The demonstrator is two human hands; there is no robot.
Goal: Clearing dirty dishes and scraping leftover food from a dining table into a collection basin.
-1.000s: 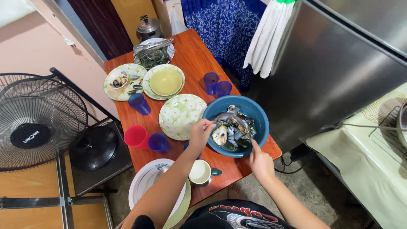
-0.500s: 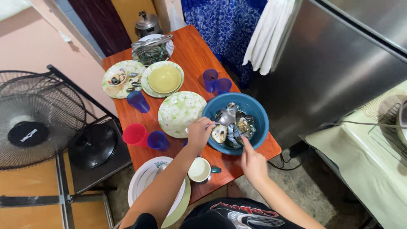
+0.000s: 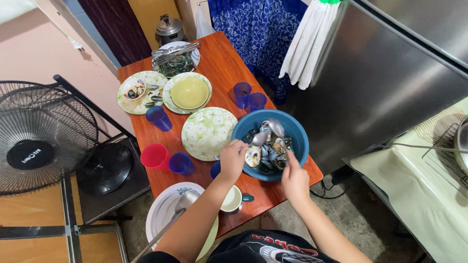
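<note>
The left hand (image 3: 232, 157) is curling its fingers around the handle of a metal spoon (image 3: 257, 139) at the near left rim of a blue bowl (image 3: 297, 131), the spoon's bowl lying over the heap of dark mussel shells (image 3: 267, 152) inside. The right hand (image 3: 294, 178) is reaching in over the near rim of the same bowl, fingers drawn together and pointing down toward the shells; whether it is pinching one cannot be told. A second spoon (image 3: 276, 126) is resting on top of the shells toward the far side. The blue bowl is sitting at the near right corner of an orange-brown wooden worktop (image 3: 219, 61). Just to its left a green floral plate (image 3: 207, 132) is lying, nearly touching the bowl. Nearer the person, a white mug (image 3: 231, 199) is standing partly under the left forearm, beside a stack of white plates (image 3: 168, 214) with a ladle (image 3: 181, 204) resting on it. A red cup (image 3: 155, 156) and a blue cup (image 3: 181, 163) are standing together at the left edge, another blue cup (image 3: 158, 118) farther back, and two purple cups (image 3: 248, 96) are standing behind the bowl. Farther along, a yellow bowl (image 3: 189, 92) is sitting on a floral plate, next to a plate with scraps (image 3: 137, 89), and a dish of shells (image 3: 175, 59) is holding tongs. A floor fan (image 3: 41, 139) is standing to the left.
</note>
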